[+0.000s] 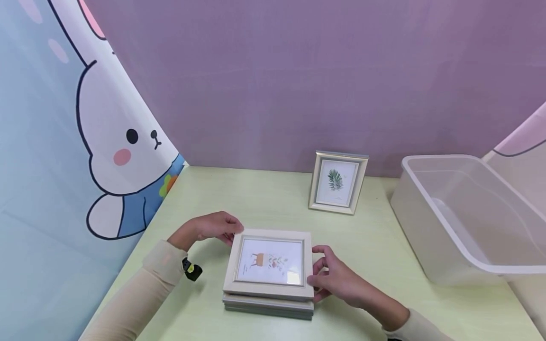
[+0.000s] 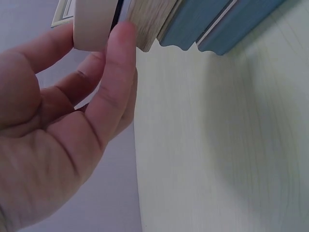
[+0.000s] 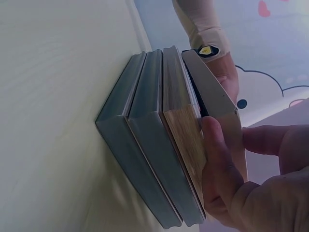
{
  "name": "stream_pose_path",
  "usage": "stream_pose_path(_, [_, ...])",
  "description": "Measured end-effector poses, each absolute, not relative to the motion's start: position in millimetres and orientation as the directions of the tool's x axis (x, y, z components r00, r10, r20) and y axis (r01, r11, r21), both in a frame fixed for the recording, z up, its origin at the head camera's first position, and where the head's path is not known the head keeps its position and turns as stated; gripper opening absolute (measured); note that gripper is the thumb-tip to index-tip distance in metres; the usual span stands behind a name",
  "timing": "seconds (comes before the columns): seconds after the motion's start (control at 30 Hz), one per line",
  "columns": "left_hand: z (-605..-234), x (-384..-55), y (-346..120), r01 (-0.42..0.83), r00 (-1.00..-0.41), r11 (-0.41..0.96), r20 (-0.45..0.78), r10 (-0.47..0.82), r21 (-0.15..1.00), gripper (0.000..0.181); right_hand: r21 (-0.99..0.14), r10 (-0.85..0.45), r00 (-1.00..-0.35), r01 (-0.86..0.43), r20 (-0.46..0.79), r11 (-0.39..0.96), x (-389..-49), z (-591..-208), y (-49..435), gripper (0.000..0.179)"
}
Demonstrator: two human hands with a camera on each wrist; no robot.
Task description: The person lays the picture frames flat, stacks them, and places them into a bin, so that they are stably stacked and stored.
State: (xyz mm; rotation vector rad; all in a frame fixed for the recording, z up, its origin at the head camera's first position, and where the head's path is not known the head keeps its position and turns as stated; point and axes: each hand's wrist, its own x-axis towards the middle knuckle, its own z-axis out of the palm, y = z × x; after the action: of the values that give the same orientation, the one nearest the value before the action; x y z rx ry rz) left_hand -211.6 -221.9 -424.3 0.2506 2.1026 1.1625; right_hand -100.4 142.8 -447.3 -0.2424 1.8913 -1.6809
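Observation:
A cream picture frame (image 1: pixel 273 260) with a potted-plant print lies face up on top of a stack. My left hand (image 1: pixel 215 225) pinches its far left corner between thumb and fingers. At the right edge, my right hand (image 1: pixel 341 279) grips the same frame, thumb on the upper side and fingers beneath. In the right wrist view a narrow dark gap runs between this frame and the wood-grain frame (image 3: pixel 186 150) under it. Two blue-grey frames (image 3: pixel 157 140) make up the bottom of the stack, their pictures hidden.
Behind the stack, a frame with a green leaf print (image 1: pixel 337 183) stands upright near the purple backdrop (image 1: pixel 273 85). A translucent white plastic bin (image 1: pixel 426 237) occupies the right side of the pale table (image 1: pixel 239 189). A rabbit-patterned cloth (image 1: pixel 106 156) borders the left.

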Motion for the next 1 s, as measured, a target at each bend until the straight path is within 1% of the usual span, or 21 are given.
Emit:
stream_pose_path(0.33, [-427,-213,-222,-0.167,-0.717,0.596,-0.512,0.474,0.786,0.029,-0.948,-0.512,-0.801,0.219,-0.311,0.232,-103,-452,144,0.077])
stream_pose_path(0.57, [-427,-214,-223,-0.149,-0.717,0.593,-0.5,0.486,0.791,0.029,-0.947,-0.513,-0.801,0.205,-0.308,0.248,-104,-458,146,0.077])
stream_pose_path(1.0, [-426,-217,-222,-0.16,-0.712,0.613,-0.521,0.471,0.774,0.028,-0.935,-0.517,-0.797,0.162,-0.313,0.316,-111,-456,150,0.079])
